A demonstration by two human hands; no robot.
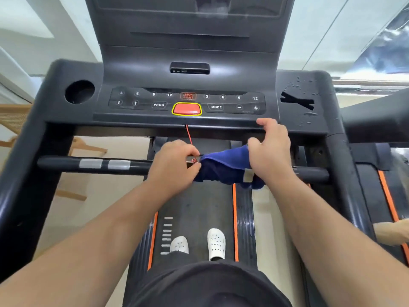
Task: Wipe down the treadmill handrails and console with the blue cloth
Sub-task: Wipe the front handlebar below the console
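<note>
Handrail step: blue cloth (223, 167) wraps crossbar (93, 165). Right hand (270, 149) clenches it; left hand (174, 165) pinches its end, fingers curled, beside red cord (189, 135). Next, likely: slide cloth along bar, avoiding cord.

Bright, even daylight; soft focus, wide-angle edge distortion.

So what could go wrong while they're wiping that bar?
1. The left hand sits right at the knot of the red cord on the handrail; a snag by the blue cloth could tug it from the console.
2. Water droplets lie on the console's right side beside the cross-shaped slot; they might run in.
</note>
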